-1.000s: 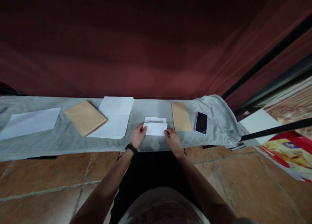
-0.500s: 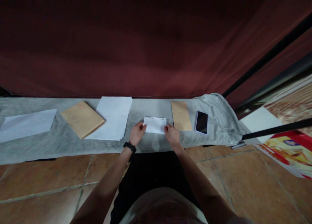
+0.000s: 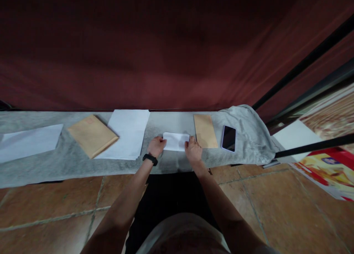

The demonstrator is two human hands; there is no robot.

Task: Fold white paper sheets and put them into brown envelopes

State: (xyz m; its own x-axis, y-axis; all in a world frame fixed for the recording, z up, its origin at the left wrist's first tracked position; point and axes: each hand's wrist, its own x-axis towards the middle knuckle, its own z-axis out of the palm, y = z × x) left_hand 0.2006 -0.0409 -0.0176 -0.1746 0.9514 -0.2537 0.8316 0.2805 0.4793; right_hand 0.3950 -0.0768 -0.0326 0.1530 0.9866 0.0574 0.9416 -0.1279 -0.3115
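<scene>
Folded white paper [image 3: 176, 142]: lying on the grey cloth-covered table [image 3: 171, 119], directly before the person, between both hands. Long axis runs from hand to hand, roughly parallel to the table's near edge. Neither hand is nearer; each is at one short end.

Left hand [image 3: 156, 146]: thumb and fingers drawn narrow, holding the left end. Right hand [image 3: 193, 149]: likewise narrow, holding the right end; finger detail is too small to certify.

Just beside the right hand, a single brown envelope [image 3: 205, 131], long axis pointing away from the person; beyond it, a phone [image 3: 228, 139]. On the left, a white paper stack [image 3: 129, 132], partly overlapped by a brown packet [image 3: 92, 134].
</scene>
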